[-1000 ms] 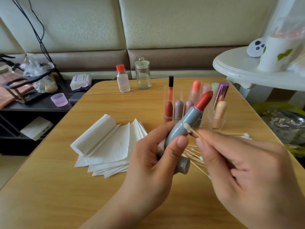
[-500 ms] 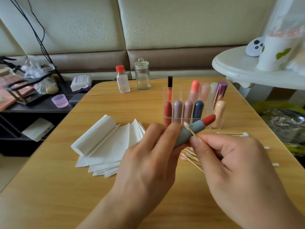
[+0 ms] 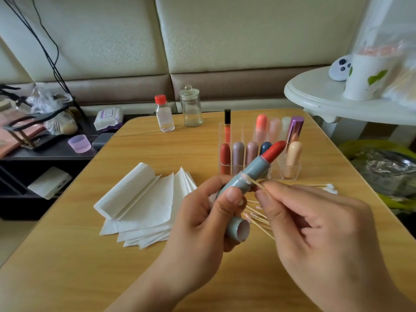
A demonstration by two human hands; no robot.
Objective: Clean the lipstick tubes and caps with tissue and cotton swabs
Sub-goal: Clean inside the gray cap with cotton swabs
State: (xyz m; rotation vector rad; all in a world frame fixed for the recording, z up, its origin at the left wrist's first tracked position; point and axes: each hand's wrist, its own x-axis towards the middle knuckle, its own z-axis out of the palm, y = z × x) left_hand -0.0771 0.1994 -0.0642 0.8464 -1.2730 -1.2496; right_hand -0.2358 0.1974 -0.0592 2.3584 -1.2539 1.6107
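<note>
Fingers of the left hand [image 3: 202, 224] curl round a grey-blue lipstick tube [image 3: 249, 174], the thumb pressed on its side, while its matching cap [image 3: 239, 228] sits lower in the same grip, open end toward the camera. Fingers of the right hand [image 3: 315, 233] pinch a cotton swab [image 3: 255, 183] whose tip touches the groove in the tube's barrel. The tube's long axis runs from near left up to far right, red stick outermost, so the swab meets it from the right and across; the next stroke likely follows round that groove. Below the hands lie loose swabs [image 3: 258, 218] on the wooden surface [image 3: 67, 255], and fanned tissues [image 3: 144, 206] lie to the left. Farther off stands a clear holder of lipsticks [image 3: 261, 154], then a small bottle [image 3: 164, 117] and a glass jar [image 3: 191, 108].
</note>
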